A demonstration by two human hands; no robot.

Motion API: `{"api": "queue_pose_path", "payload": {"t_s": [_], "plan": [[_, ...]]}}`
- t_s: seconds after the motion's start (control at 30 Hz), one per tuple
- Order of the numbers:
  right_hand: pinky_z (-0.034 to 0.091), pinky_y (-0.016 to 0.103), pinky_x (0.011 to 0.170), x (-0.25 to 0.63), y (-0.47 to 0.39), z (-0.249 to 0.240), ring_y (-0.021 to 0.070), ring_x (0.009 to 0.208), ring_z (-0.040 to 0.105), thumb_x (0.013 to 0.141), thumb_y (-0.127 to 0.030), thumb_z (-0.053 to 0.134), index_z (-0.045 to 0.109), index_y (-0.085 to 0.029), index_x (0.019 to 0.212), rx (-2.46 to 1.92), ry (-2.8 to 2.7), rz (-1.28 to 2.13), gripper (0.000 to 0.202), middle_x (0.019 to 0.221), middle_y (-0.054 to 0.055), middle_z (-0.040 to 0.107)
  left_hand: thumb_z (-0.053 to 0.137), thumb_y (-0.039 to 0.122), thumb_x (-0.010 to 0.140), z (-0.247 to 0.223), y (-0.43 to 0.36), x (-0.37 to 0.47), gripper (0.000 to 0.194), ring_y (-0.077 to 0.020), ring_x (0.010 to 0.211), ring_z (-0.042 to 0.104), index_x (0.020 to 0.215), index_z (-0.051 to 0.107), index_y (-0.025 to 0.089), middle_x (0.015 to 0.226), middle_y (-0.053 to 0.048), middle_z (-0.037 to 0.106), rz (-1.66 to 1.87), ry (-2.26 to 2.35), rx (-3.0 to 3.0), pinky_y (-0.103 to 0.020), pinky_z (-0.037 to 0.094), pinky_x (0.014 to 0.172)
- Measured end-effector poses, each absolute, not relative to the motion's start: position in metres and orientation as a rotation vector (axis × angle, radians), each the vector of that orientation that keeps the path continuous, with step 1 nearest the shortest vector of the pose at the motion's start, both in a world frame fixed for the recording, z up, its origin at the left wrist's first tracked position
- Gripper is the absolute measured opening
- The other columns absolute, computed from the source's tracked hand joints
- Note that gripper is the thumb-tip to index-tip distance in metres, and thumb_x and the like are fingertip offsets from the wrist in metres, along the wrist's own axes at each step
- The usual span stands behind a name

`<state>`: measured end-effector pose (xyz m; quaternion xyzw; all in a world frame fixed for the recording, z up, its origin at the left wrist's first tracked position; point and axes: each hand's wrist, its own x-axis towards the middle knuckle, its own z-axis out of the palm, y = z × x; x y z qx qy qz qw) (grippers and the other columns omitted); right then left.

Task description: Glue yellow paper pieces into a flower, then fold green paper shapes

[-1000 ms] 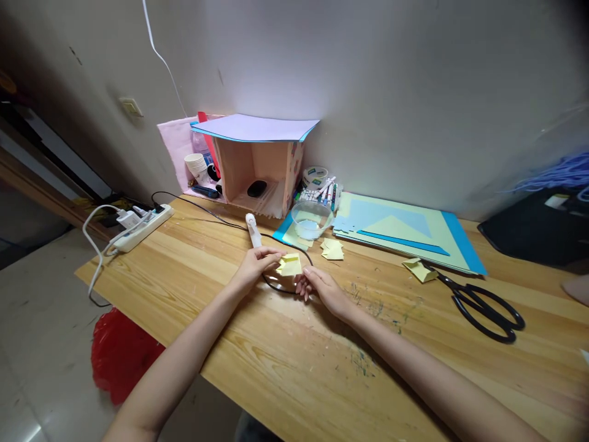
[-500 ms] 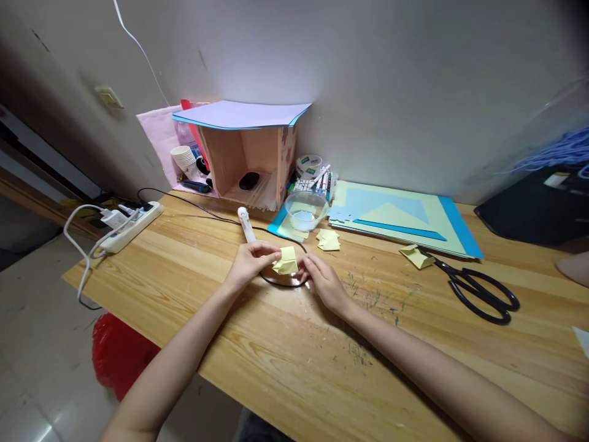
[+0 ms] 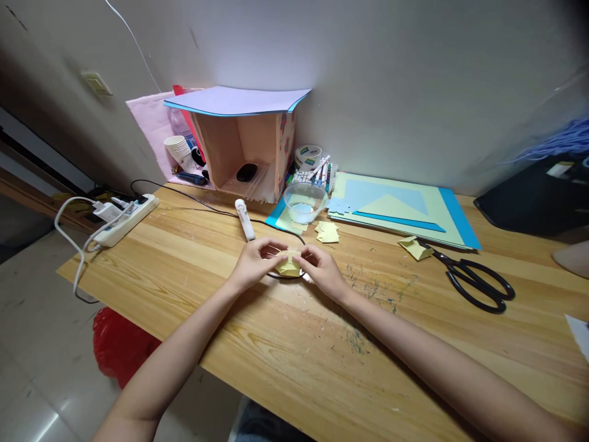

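Observation:
A small folded piece of yellow paper (image 3: 288, 265) is held between both hands above the wooden table. My left hand (image 3: 256, 261) pinches its left side with thumb and fingers. On the right side, the thumb and fingers of my right hand (image 3: 322, 267) grip the same piece. Just beyond my left hand stands a white handheld tool (image 3: 244, 220), its lower part hidden. A black cable (image 3: 221, 212) loops under the hands. More cut yellow pieces (image 3: 328, 232) lie beyond my right hand.
Black scissors (image 3: 478, 284) rest at the right beside another folded yellow paper (image 3: 415, 248). Behind are a clear bowl (image 3: 305, 202), stacked coloured sheets (image 3: 460, 215) and an open pink box (image 3: 280, 156). A power strip (image 3: 129, 222) lies left. Part of a person's arm (image 3: 572, 259) shows at the right edge.
My right hand has moved left and taken hold of the right side of the yellow paper. My left hand still holds it. The whole view has shifted slightly.

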<state>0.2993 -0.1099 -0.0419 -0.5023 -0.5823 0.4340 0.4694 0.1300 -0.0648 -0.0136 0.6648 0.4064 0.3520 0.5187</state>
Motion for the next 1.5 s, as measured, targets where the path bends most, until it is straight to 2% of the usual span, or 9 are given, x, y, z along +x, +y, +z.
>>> {"api": "queue_pose_path", "payload": {"t_s": [0.13, 0.37, 0.73, 1.0, 1.27, 1.5], "plan": [[0.04, 0.025, 0.057, 0.3, -0.108, -0.043, 0.012, 0.061, 0.048, 0.076, -0.038, 0.054, 0.052, -0.017, 0.072, -1.231, -1.342, 1.089, 0.021, 0.066, 0.0, 0.051, 0.068, 0.034, 0.063, -0.018, -0.0645, 0.1315, 0.044, -0.0167, 0.076, 0.061, 0.099, 0.06, 0.01, 0.089, -0.011, 0.065, 0.787, 0.99, 1.511, -0.027, 0.05, 0.068], [0.043, 0.025, 0.054, 0.2991, -0.1074, -0.041, 0.0117, 0.057, 0.05, 0.074, -0.037, 0.056, 0.052, -0.016, 0.069, -1.201, -1.24, 1.192, 0.022, 0.063, 0.0, 0.052, 0.065, 0.04, 0.065, -0.0201, -0.0667, 0.1343, 0.032, -0.0143, 0.065, 0.058, 0.076, 0.065, 0.01, 0.073, -0.006, 0.065, 0.704, 1.001, 1.544, -0.024, 0.048, 0.059], [0.04, 0.024, 0.057, 0.3004, -0.1073, -0.0442, 0.0122, 0.062, 0.048, 0.076, -0.039, 0.053, 0.053, -0.017, 0.073, -1.228, -1.341, 1.092, 0.022, 0.067, 0.001, 0.053, 0.065, 0.04, 0.064, -0.018, -0.0675, 0.135, 0.031, -0.0124, 0.06, 0.055, 0.071, 0.063, 0.01, 0.066, -0.004, 0.061, 0.712, 1.013, 1.522, -0.022, 0.046, 0.055], [0.03, 0.022, 0.049, 0.3003, -0.1087, -0.0389, 0.0093, 0.052, 0.038, 0.073, -0.039, 0.057, 0.046, -0.018, 0.062, -1.277, -1.499, 1.001, 0.026, 0.056, -0.003, 0.042, 0.066, 0.038, 0.062, -0.0157, -0.0679, 0.1349, 0.028, -0.0101, 0.056, 0.052, 0.065, 0.061, 0.011, 0.063, -0.002, 0.059, 0.775, 1.018, 1.571, -0.02, 0.043, 0.054], [0.033, 0.022, 0.052, 0.301, -0.1077, -0.0438, 0.0103, 0.056, 0.041, 0.074, -0.035, 0.055, 0.049, -0.018, 0.064, -1.256, -1.483, 1.002, 0.021, 0.06, -0.002, 0.045, 0.066, 0.04, 0.062, -0.017, -0.0659, 0.134, 0.03, -0.0112, 0.057, 0.052, 0.066, 0.062, 0.01, 0.062, -0.002, 0.059, 0.78, 1.046, 1.591, -0.021, 0.043, 0.053], [0.04, 0.025, 0.06, 0.3023, -0.1065, -0.043, 0.0126, 0.063, 0.05, 0.077, -0.034, 0.05, 0.056, -0.016, 0.074, -1.197, -1.369, 1.112, 0.019, 0.069, 0.001, 0.054, 0.066, 0.039, 0.062, -0.015, -0.0638, 0.1319, 0.03, -0.0117, 0.055, 0.054, 0.07, 0.062, 0.01, 0.063, -0.003, 0.061, 0.795, 1.07, 1.487, -0.021, 0.044, 0.052]]}}
